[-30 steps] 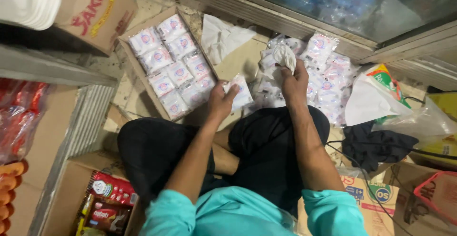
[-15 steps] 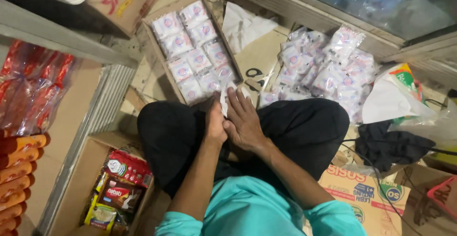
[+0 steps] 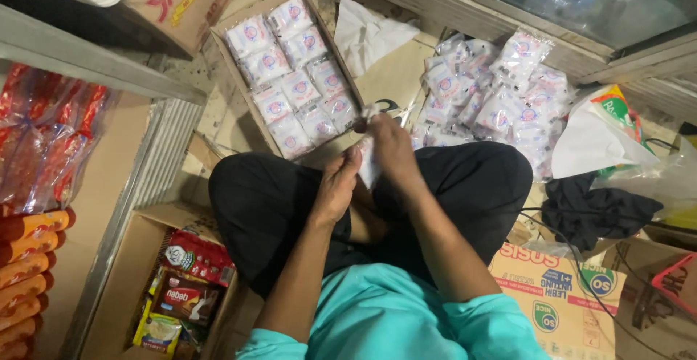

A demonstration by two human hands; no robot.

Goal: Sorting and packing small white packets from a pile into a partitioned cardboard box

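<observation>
Both hands, left (image 3: 340, 183) and right (image 3: 392, 149), pinch one small packet (image 3: 368, 162) just below the box (image 3: 239, 77); probably light, soft, crinkly; edges suit holding.

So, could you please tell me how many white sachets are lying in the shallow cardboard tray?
10, in two columns inside the cardboard tray: five down the left side, five down the right. The nearest end lies beside the hands, so another may be hidden.
</observation>
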